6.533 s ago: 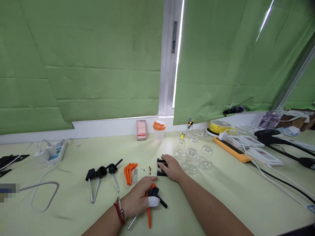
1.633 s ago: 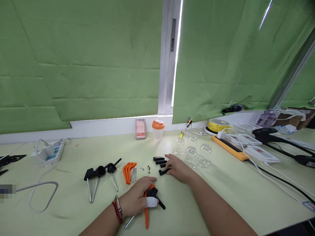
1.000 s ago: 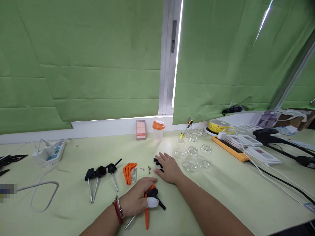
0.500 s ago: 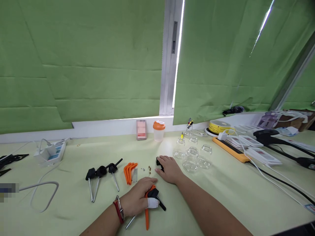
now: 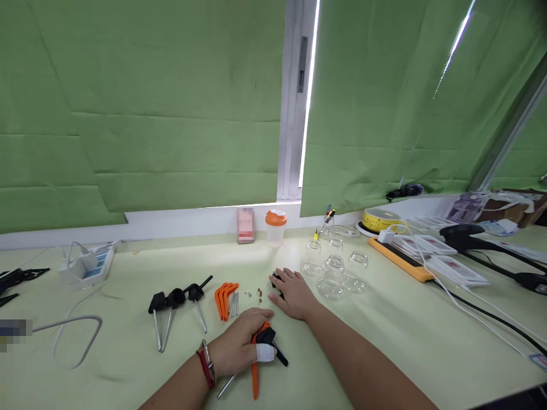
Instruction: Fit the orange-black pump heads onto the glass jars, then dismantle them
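Note:
My left hand [image 5: 241, 341], a white wrap round its thumb, lies low on the table and is loosely closed on an orange-and-black clamp part [image 5: 265, 336]. A metal rod [image 5: 226, 386] and an orange arm stick out below that hand. Farther out, my right hand [image 5: 294, 293] rests palm down with fingers spread over small black pieces [image 5: 277, 280], mostly hidden beneath it. Small brass-coloured bits [image 5: 260, 294] lie between the hands. Left of them are thin metal pins [image 5: 233, 304], orange bent arms [image 5: 224, 299] and several black heads on rods [image 5: 175, 298].
Clear glass jars [image 5: 335, 276] stand right of my right hand. An orange-lidded cup [image 5: 276, 228] and a phone-like device [image 5: 245, 225] are at the back wall. An orange power strip [image 5: 401, 261] with cables lies right; a white one [image 5: 96, 265] lies left.
The fingers of my right hand have shifted slightly and spread a little over the black pieces. My left hand and the clamp part stay where they were.

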Tool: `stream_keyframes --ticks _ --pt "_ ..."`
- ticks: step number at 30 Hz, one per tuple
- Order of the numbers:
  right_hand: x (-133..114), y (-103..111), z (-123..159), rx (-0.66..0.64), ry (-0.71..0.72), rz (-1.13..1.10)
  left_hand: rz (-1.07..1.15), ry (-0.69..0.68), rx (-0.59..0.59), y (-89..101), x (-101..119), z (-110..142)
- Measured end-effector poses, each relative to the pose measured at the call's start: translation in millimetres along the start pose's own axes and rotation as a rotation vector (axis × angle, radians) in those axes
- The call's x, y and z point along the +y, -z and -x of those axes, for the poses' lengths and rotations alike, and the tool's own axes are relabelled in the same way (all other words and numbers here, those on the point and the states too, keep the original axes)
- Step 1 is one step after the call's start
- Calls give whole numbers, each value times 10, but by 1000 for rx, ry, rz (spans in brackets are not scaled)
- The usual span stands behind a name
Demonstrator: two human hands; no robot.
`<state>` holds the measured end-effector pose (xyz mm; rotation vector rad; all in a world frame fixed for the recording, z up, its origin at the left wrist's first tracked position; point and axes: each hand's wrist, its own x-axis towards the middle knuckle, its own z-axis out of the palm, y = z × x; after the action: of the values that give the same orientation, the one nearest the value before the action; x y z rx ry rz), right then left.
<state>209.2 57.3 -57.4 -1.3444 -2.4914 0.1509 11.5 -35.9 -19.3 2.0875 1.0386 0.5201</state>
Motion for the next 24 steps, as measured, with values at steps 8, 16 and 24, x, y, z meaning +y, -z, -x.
stream_keyframes --ticks 8,16,24 --pt "-46 73 25 32 -7 -26 93 54 54 5 -89 19" --pt "-331 315 234 74 160 -315 54 69 286 95 -122 0" --pt "-485 304 314 -84 62 -351 368 66 278 62 -174 -42"
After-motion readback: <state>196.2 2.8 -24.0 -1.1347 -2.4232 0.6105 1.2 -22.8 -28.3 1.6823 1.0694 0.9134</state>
